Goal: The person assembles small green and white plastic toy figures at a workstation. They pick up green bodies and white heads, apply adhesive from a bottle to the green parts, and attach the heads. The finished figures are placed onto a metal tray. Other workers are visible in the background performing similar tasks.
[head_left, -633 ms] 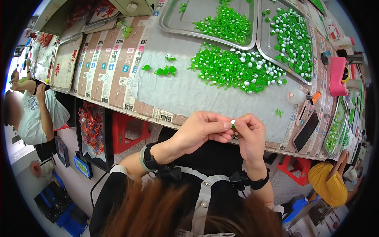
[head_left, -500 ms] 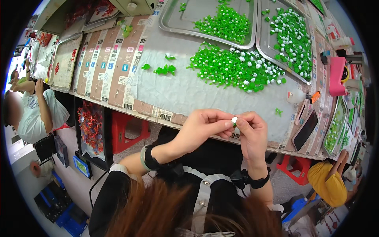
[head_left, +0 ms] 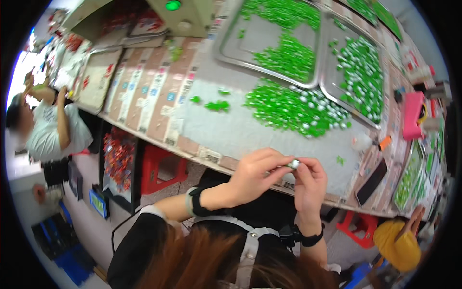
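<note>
Just past the table's front edge, my left hand and my right hand meet fingertip to fingertip. Both pinch a small green and white plastic piece, mostly covered by the fingers. Beyond them, a pile of similar green and white pieces lies on the pale table sheet. Small green pieces sit apart to the left. A single green piece rests to the right of my right hand.
Behind the pile stand two metal trays of green pieces. At right are a clear bottle with an orange tip, a dark phone and a pink holder. Red stools stand below. Other people are at both sides.
The view has shifted, so the table and trays appear lower, with some blur. My hands stay together on the small piece, which now shows its white part turned differently.
</note>
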### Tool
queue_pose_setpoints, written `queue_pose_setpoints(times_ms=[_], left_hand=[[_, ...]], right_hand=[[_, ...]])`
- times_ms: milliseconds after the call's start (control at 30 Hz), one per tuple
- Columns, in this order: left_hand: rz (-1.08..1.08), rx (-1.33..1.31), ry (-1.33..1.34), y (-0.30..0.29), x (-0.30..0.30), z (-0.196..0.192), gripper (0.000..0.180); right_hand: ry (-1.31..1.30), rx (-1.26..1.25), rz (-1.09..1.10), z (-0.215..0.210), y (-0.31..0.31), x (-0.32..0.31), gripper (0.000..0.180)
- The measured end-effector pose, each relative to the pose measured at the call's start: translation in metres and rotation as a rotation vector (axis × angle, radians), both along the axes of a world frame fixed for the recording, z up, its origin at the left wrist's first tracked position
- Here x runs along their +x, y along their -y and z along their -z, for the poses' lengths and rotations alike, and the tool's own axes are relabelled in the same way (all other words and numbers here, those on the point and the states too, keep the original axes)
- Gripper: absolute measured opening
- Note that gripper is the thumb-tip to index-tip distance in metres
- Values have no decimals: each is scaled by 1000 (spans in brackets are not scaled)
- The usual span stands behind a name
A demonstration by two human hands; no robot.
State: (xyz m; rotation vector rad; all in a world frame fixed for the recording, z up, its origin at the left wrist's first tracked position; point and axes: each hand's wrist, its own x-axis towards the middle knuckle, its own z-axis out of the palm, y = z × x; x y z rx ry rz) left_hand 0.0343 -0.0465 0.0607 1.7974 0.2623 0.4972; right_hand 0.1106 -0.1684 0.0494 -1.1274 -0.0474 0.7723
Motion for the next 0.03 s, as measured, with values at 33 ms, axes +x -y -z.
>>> queue_pose_setpoints(times_ms=[33], left_hand=[[15, 12, -42, -1, -3, 4, 24]], right_hand=[[-12, 31, -59, 3, 1, 0, 13]])
